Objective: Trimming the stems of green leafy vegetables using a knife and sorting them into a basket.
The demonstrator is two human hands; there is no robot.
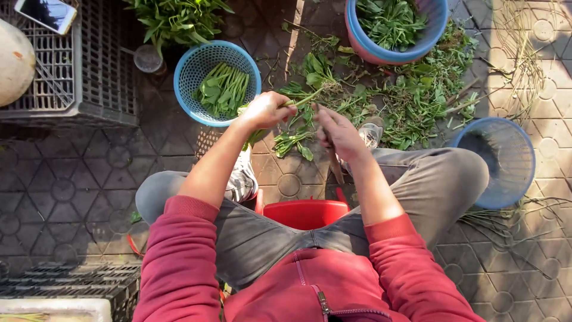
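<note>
My left hand is closed around a bunch of green leafy stems whose roots and leaves stick out to the right. My right hand grips a knife with its blade pointing down toward my lap, right beside the stems. Just left of my left hand, a small blue mesh basket holds trimmed green stalks. I sit on a red stool, knees apart.
A blue and pink tub of greens stands at the top. Loose leaves and trimmings litter the paved ground. An empty blue mesh basket is at right. A dark plastic crate carries a phone at top left.
</note>
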